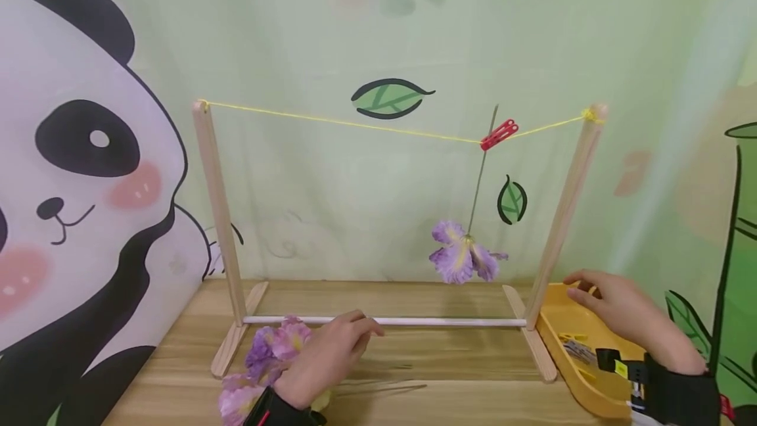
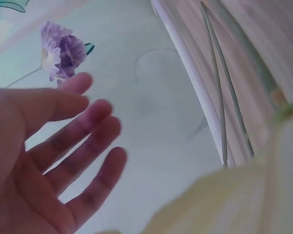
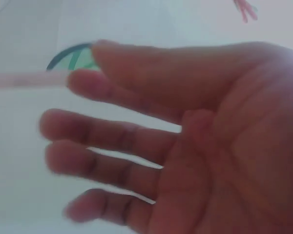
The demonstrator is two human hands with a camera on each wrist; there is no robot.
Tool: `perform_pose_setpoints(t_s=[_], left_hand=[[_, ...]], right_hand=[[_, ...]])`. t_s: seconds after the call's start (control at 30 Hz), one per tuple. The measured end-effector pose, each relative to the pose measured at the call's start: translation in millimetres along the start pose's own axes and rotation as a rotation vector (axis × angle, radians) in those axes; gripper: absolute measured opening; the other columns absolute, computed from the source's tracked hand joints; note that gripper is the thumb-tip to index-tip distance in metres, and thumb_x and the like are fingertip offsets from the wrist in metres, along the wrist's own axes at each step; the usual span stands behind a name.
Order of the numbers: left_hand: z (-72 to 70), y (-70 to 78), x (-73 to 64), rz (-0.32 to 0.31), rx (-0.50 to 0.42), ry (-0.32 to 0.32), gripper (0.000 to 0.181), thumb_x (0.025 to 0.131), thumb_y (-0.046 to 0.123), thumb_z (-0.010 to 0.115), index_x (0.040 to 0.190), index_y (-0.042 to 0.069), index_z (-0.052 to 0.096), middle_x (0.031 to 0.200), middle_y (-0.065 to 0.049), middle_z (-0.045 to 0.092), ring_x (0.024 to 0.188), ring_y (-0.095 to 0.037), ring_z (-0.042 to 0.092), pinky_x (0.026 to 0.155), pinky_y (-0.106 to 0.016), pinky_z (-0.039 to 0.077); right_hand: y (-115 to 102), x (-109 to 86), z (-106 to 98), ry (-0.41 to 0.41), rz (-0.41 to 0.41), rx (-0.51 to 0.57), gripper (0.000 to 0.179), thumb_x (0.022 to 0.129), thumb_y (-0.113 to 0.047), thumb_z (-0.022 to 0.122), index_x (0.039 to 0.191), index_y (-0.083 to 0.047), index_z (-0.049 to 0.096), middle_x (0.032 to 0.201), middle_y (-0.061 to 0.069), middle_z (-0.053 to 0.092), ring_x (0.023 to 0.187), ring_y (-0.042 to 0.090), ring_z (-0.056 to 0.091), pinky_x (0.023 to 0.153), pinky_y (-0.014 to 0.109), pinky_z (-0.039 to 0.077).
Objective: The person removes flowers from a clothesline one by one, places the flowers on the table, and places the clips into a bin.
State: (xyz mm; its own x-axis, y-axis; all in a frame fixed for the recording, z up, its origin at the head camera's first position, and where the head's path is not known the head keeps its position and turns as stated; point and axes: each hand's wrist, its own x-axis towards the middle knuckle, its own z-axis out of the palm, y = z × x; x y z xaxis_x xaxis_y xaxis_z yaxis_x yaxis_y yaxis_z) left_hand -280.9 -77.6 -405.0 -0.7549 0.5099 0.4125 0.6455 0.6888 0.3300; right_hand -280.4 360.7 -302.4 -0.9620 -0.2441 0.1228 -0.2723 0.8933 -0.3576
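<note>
A purple artificial flower (image 1: 458,260) hangs head down from a yellow string (image 1: 355,125), its stem clamped by a red clothespin (image 1: 499,135). My left hand (image 1: 331,357) hovers over the table beside several purple and pink flowers (image 1: 275,350) with long thin stems (image 1: 378,386). Its fingers are loosely bent with nothing between them, as the left wrist view (image 2: 83,141) also shows for that hand. Above the back of a yellow tray (image 1: 576,373) is my right hand (image 1: 621,307), fingers relaxed and holding nothing. Yellow and grey clothespins (image 1: 579,350) lie inside the tray.
Two wooden posts (image 1: 220,215) on flat feet carry the string, joined low down by a white rod (image 1: 437,322). The wooden table (image 1: 473,403) meets a green curtain (image 1: 331,215) printed with a panda and leaves.
</note>
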Motion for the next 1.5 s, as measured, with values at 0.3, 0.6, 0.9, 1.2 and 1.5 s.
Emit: perform_pose_setpoints(t_s=[0.3,0.6,0.9,1.2,1.5], left_hand=[[7.6,9.0,-0.4,-0.121,-0.188,0.192,0.026,0.101,0.024,0.052,0.124,0.036,0.056,0.107,0.012,0.060,0.088,-0.004,0.056,0.070,-0.027,0.050],[-6.7,23.5,34.6,-0.089,-0.494,0.245,0.033,0.101,0.026,0.051,0.133,0.031,0.049,0.108,0.002,0.060,0.097,-0.011,0.058,0.082,-0.039,0.051],[-24.5,37.7,93.7,0.000,-0.564,0.396,0.026,0.100,0.018,0.054,0.126,0.019,0.058,0.105,-0.006,0.061,0.094,-0.015,0.060,0.076,-0.038,0.053],[-26.3,48.1,128.6,0.009,-0.562,0.454,0.029,0.096,0.012,0.059,0.125,0.017,0.057,0.107,-0.010,0.060,0.093,-0.016,0.058,0.078,-0.034,0.052],[-24.7,52.7,151.4,0.006,-0.413,0.315,0.045,0.093,0.015,0.065,0.135,0.015,0.049,0.117,-0.006,0.054,0.106,-0.022,0.054,0.088,-0.036,0.048]], right_hand=[[-29.2,7.2,11.8,0.323,-0.189,0.026,0.026,0.101,-0.019,0.052,0.120,-0.004,0.061,0.104,0.012,0.059,0.081,0.023,0.053,0.061,0.037,0.046],[-63.7,23.6,-0.7,0.552,-0.354,0.057,0.025,0.098,-0.009,0.056,0.122,-0.005,0.059,0.106,0.010,0.056,0.086,0.021,0.052,0.070,0.043,0.047],[-101.2,47.3,-54.6,0.700,-0.396,-0.109,0.028,0.095,-0.010,0.059,0.122,-0.002,0.059,0.116,0.020,0.054,0.097,0.038,0.050,0.078,0.056,0.044],[-125.2,82.7,-95.4,0.694,-0.563,-0.161,0.044,0.092,-0.007,0.063,0.134,-0.002,0.049,0.129,0.023,0.052,0.120,0.043,0.041,0.100,0.059,0.030],[-128.5,95.5,-114.6,0.482,-0.507,-0.265,0.057,0.095,-0.017,0.061,0.144,-0.001,0.036,0.141,0.029,0.041,0.137,0.044,0.023,0.112,0.062,0.011]])
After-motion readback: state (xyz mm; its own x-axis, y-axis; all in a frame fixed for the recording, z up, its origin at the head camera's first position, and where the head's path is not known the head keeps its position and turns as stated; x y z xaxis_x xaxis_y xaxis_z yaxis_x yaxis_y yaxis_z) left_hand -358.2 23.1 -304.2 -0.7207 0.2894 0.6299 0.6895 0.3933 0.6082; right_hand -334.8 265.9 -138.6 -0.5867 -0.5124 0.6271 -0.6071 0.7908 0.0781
